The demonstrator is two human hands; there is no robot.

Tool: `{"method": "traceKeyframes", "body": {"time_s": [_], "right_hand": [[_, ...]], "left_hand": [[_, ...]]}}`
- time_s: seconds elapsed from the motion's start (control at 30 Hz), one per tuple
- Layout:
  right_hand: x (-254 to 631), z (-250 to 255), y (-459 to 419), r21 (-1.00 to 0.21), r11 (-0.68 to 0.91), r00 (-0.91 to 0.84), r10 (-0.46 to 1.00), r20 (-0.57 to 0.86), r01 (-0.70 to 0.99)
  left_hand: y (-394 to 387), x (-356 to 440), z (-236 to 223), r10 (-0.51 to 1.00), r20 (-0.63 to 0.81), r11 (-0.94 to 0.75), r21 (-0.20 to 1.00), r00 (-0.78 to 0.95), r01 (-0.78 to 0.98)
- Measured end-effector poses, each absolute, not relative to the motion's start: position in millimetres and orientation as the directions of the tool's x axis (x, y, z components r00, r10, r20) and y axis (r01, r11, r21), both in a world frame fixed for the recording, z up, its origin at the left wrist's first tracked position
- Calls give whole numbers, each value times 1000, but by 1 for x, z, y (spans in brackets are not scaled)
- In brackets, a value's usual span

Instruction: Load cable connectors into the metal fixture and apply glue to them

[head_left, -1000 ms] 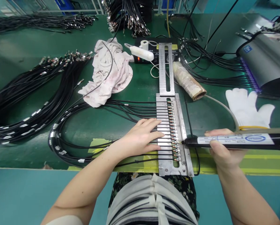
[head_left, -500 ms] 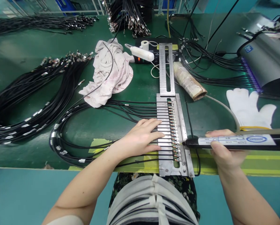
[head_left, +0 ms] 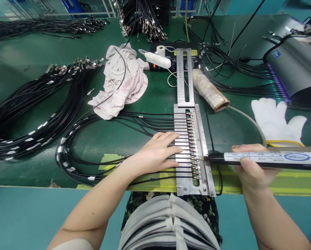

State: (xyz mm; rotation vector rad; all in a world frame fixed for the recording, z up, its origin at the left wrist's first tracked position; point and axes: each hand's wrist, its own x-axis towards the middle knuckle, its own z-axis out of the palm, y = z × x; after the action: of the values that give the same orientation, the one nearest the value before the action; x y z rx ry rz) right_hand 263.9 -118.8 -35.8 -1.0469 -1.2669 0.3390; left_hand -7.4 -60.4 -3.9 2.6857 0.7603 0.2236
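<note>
My left hand [head_left: 158, 151] lies flat, fingers stretched out, on the black cables [head_left: 134, 126] where they enter a slotted metal fixture [head_left: 183, 185]. The fixture holds several cable ends in a row, their brass connector tips [head_left: 191, 142] pointing right. My right hand [head_left: 250, 168] is closed round a long black syringe-like dispenser [head_left: 265, 159] with a white label. Its thin needle tip touches a connector near the lower end of the row.
A crumpled white cloth [head_left: 121, 81], a white hand tool [head_left: 155, 59], a second metal bar [head_left: 184, 76], a wrapped roll [head_left: 210, 91] and a white glove [head_left: 275, 119] lie behind. Black cable bundles [head_left: 38, 104] fill the left; a grey machine [head_left: 293, 66] stands right.
The dispenser has slid slightly to the right and its tip has shifted a little along the connector row. My left hand has stayed put.
</note>
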Motion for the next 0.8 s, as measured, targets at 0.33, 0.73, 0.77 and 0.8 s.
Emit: {"method": "traceKeyframes", "body": {"time_s": [0.33,0.73,0.77,0.8], "right_hand": [[263,-34,-122,-791,541,186,778,600,284],[264,-34,-123,-808,528,174,797,578,262],[264,-34,-123,-806,534,173,795,581,255],[264,-34,-123,-806,538,174,794,583,247]], "left_hand": [[-59,-6,-4,534,45,-801,345,844,489],[-59,-6,-5,535,63,-799,361,843,480],[-59,-6,-5,535,66,-800,361,842,480],[-59,-6,-5,534,68,-800,362,842,478]]}}
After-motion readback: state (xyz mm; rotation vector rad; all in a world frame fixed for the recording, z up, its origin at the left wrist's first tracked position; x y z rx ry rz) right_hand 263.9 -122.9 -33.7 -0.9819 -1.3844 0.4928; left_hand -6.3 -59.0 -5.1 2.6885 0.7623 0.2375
